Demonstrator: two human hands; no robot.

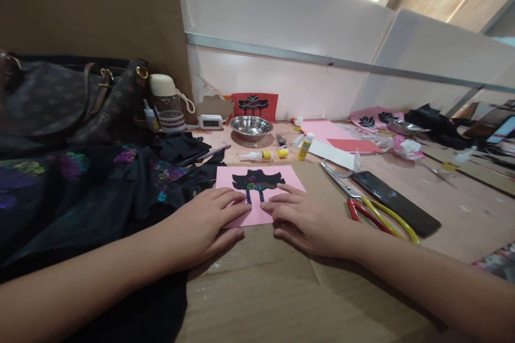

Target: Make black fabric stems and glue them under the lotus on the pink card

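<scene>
A pink sheet of paper (289, 172) lies on a brown cardboard mat (257, 289). On the sheet is a black fabric cutout (259, 177) shaped like a roofed gate, with glittery coloured patches and two narrow dark legs. My left hand (213, 217) rests flat on the sheet's left side, its fingertips beside the left leg. From the other side my right hand (301, 214) lies over the sheet's right part, fingers stretched out and touching near the right leg and the roof's edge. Neither hand holds anything.
Black sequined fabric (100, 198) spreads at left, before a brown handbag (60, 96) and a bottle (168, 107). Beyond the sheet stand a metal bowl (250, 128) and glue stick (306, 147). Scissors (362, 201) and a black phone (396, 201) lie at right.
</scene>
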